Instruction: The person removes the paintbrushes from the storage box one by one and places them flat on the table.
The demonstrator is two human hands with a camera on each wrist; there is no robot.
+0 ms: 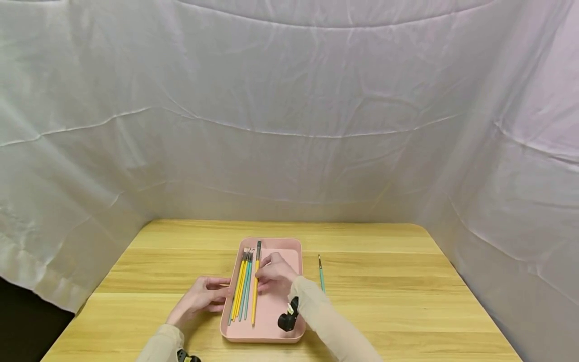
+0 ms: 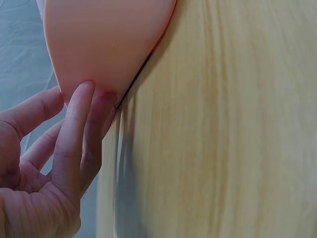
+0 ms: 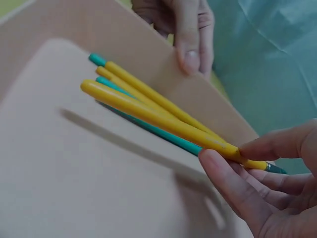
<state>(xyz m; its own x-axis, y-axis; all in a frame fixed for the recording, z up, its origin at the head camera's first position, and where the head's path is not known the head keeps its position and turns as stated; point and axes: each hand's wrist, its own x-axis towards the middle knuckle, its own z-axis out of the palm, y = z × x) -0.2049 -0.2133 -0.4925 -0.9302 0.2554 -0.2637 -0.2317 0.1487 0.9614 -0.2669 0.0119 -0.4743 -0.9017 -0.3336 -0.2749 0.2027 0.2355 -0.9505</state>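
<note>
A pink tray [image 1: 276, 336] stands on the table, with several yellow and teal paintbrushes [image 1: 243, 286] side by side along its left part. My right hand [image 1: 277, 271] reaches into the tray and pinches a thicker yellow paintbrush [image 1: 255, 296] between thumb and fingers, its dark bristles toward the far end. In the right wrist view this brush [image 3: 148, 111] is raised over the others and casts a shadow on the tray floor. My left hand [image 1: 205, 296] holds the tray's left wall, thumb over the rim and fingers [image 2: 74, 124] against the outside.
One teal paintbrush [image 1: 321, 274] lies on the wooden table [image 1: 398, 301] to the right of the tray, its lower end hidden by the right sleeve. Pale cloth [image 1: 289, 110] hangs behind and along the sides of the table.
</note>
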